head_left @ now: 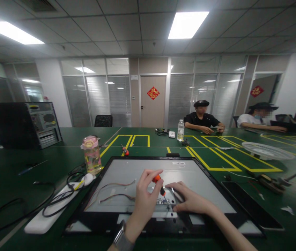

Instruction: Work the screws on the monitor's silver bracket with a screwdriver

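My left hand, with a watch on its wrist, is closed around the orange-and-black handle of a screwdriver. The shaft points down at a small circuit board with silver connectors. That board lies on the metal back of a flat display panel with a black frame. My right hand holds the board's right end, with the thumb near its lower edge and the fingers curved over the upper side. Thin cables run across the panel to the left of my hands. The screwdriver's tip is too small to make out.
Left of the panel are a white power strip with black cables, a pink-lidded bottle and a computer case. A dark slab and calipers lie right. Beyond are another screwdriver, a water bottle and two seated people.
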A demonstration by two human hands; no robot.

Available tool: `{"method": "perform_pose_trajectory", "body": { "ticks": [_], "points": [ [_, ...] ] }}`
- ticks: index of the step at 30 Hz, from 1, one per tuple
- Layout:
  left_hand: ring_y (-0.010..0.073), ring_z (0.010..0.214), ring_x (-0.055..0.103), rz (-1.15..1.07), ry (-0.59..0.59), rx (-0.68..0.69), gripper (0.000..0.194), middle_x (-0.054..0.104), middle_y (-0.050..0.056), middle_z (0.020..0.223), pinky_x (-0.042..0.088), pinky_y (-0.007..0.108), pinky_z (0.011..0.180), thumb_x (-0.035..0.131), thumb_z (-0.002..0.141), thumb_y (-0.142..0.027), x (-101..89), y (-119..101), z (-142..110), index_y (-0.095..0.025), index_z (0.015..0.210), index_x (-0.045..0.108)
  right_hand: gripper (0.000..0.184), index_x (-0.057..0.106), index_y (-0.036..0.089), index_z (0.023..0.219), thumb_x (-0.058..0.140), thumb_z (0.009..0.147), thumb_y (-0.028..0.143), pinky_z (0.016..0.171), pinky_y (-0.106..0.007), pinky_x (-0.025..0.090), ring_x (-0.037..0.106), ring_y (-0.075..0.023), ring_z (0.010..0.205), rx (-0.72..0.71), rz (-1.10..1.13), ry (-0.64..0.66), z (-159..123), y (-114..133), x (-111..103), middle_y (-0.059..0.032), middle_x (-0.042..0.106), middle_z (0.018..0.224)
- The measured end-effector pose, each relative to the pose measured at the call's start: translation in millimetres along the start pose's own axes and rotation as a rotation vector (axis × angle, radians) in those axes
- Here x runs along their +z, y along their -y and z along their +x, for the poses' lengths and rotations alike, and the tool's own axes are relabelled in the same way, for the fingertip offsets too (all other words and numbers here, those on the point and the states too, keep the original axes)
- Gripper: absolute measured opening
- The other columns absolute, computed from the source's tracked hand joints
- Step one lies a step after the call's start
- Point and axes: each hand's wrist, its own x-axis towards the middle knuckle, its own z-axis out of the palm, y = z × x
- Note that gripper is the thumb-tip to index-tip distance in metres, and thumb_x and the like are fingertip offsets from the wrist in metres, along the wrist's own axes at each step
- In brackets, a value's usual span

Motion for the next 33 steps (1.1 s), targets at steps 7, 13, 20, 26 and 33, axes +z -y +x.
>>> {"method": "perform_pose_trajectory", "body": {
  "ticks": [7, 13, 20, 26, 33],
  "points": [
    [0.0179, 0.084, 0.059, 0.002, -0.018, -0.011, 0.025, 0.059, 0.005, 0.092, 0.050, 0.030, 0.079, 0.054, 0.091, -0.024, 1.8, 1.9, -1.4, -0.021, 0.111, 0.069, 0.077, 0.048, 0.023, 0.135, 0.074, 0.063, 0.023, 0.110, -0.036, 0.032, 0.045, -0.0265, 0.121, 0.008, -0.010, 0.004, -0.5, -1.0, 1.2, -0.0073, 0.050, 0.123],
    [0.0190, 0.088, 0.060, -0.034, 0.010, -0.015, 0.030, 0.058, 0.007, 0.097, 0.050, 0.032, 0.081, 0.046, 0.095, -0.026, -1.0, 2.7, -4.0, -0.021, 0.116, 0.067, 0.077, 0.048, 0.024, 0.136, 0.073, 0.063, 0.022, 0.108, -0.036, 0.033, 0.047, -0.0268, 0.119, 0.012, -0.008, -0.005, -0.1, -2.5, 1.5, -0.0073, 0.050, 0.123],
    [0.0180, 0.084, 0.058, 0.041, -0.025, 0.011, 0.023, 0.057, 0.004, 0.090, 0.048, 0.030, 0.078, 0.053, 0.090, -0.022, -0.7, 1.0, -3.7, -0.021, 0.106, 0.070, 0.077, 0.048, 0.022, 0.136, 0.073, 0.063, 0.024, 0.109, -0.035, 0.032, 0.046, -0.0266, 0.120, 0.002, -0.019, 0.001, 0.4, -3.0, 0.8, -0.0077, 0.050, 0.123],
    [0.0208, 0.097, 0.060, 0.001, 0.000, 0.010, 0.029, 0.063, 0.009, 0.104, 0.048, 0.033, 0.086, 0.047, 0.094, -0.025, -0.6, -0.9, -2.2, -0.019, 0.115, 0.067, 0.078, 0.048, 0.022, 0.136, 0.074, 0.063, 0.023, 0.110, -0.035, 0.031, 0.044, -0.0264, 0.122, -0.005, -0.024, -0.001, 0.1, -2.0, 0.6, -0.0083, 0.049, 0.125],
    [0.0183, 0.082, 0.062, 0.015, -0.057, 0.011, 0.024, 0.062, 0.006, 0.091, 0.051, 0.029, 0.075, 0.053, 0.092, -0.028, 0.4, 0.5, -3.0, -0.020, 0.105, 0.072, 0.078, 0.048, 0.024, 0.136, 0.073, 0.063, 0.023, 0.109, -0.037, 0.032, 0.045, -0.0276, 0.121, 0.003, -0.015, 0.000, 0.3, -1.1, 0.8, -0.0072, 0.051, 0.125]
  ]
}}
